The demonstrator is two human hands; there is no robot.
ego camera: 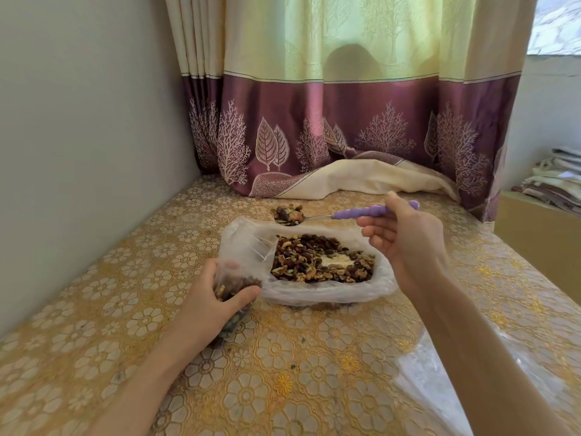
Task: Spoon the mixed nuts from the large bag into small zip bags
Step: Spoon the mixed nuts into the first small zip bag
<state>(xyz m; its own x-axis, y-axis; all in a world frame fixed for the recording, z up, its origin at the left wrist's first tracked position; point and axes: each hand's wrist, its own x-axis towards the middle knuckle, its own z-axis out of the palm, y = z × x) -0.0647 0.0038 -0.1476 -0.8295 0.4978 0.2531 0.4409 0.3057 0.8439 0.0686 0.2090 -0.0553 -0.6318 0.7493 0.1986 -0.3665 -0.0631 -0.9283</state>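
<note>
The large clear bag (327,294) lies open on the table, its rim rolled down around a spread of mixed nuts (317,256). My right hand (405,240) holds a spoon by its purple handle (367,211). The spoon's bowl (287,214) is heaped with nuts and hovers above the far left corner of the large bag. My left hand (213,294) grips a small zip bag (239,278) partly filled with nuts, just left of the large bag. The small bag's open top stands up above my fingers.
A gold floral cloth (283,372) covers the table. A grey wall runs along the left side. A purple and cream curtain (345,136) hangs behind, its hem resting on the table. Clear plastic (440,388) lies at the front right. Folded fabrics (553,180) sit far right.
</note>
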